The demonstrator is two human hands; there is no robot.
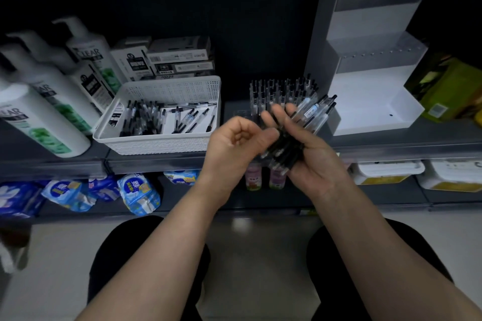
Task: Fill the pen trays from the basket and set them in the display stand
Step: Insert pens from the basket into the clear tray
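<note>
2 knees in black trousers frame the pale floor, and both bare forearms reach forward over it. The right hand (313, 161) lies palm up, its grip curled round a bundle of clear plastic pens with black ends (310, 114), which fan up and to the right. The left hand (232, 141) has its fingers curled in and its thumb tip against the bundle's black lower ends; I cannot tell whether its grip pinches a pen.

Below the hands, a lower shelf carries blue and white tissue packs (138, 195) and 2 small pink-labelled bottles (253, 174). On the dark grey shelf (156, 164) above, a white perforated plastic basket (156, 143) sits left of the hands with loose pens (167, 120) lying in it. Just behind the hands, a clear plastic pen tray (242, 113) holds upright pens (281, 91), between the basket and a white stepped display stand (370, 101). White pump shampoo bottles (44, 112) stand far left, with stacked grey and white cartons (177, 57) behind the basket.
</note>
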